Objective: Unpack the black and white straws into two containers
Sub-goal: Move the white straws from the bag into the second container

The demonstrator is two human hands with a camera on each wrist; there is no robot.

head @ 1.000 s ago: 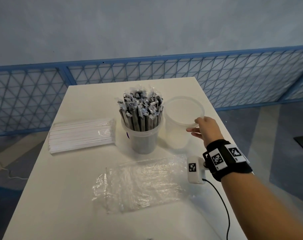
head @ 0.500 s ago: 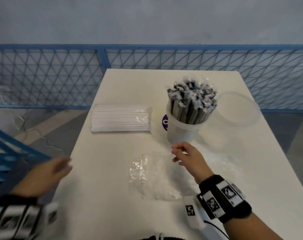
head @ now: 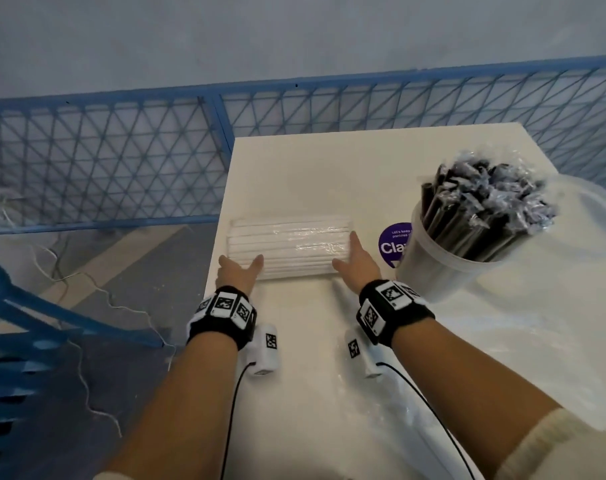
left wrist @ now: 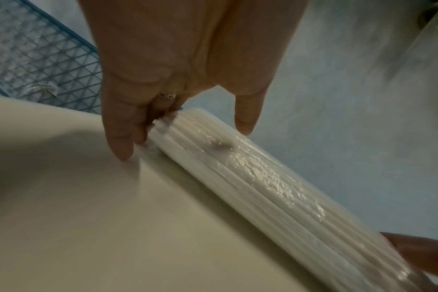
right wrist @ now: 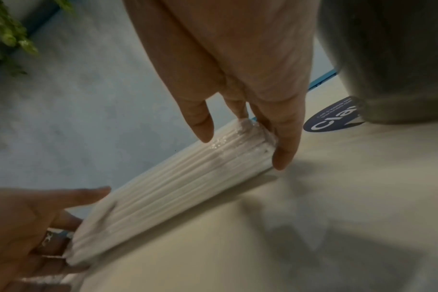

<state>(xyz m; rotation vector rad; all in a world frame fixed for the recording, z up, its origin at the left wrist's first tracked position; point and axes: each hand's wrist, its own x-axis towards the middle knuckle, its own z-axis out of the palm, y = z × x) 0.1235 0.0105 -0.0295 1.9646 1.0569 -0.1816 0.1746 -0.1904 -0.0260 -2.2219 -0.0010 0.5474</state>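
A sealed pack of white straws (head: 289, 247) lies flat near the table's left edge. My left hand (head: 240, 268) touches its left end with straight fingers (left wrist: 120, 146), thumb hovering over the top. My right hand (head: 351, 258) meets the right end the same way, fingers (right wrist: 284, 156) straight against the straw tips (right wrist: 253, 128). The pack (left wrist: 275, 187) rests on the table between both palms. To the right, black wrapped straws (head: 485, 209) stand in a clear tub (head: 440, 271). A second, empty clear tub (head: 596, 209) stands behind it at the far right.
An emptied clear plastic bag (head: 523, 344) lies on the white table (head: 329, 174) near my right forearm. A purple round sticker (head: 393, 244) sits between the pack and the full tub. Blue mesh fencing (head: 121, 161) runs behind and left of the table.
My right hand left the empty tub's rim and swung left to the white pack. The left hand came into view and reached the pack's other end. The view turned left.
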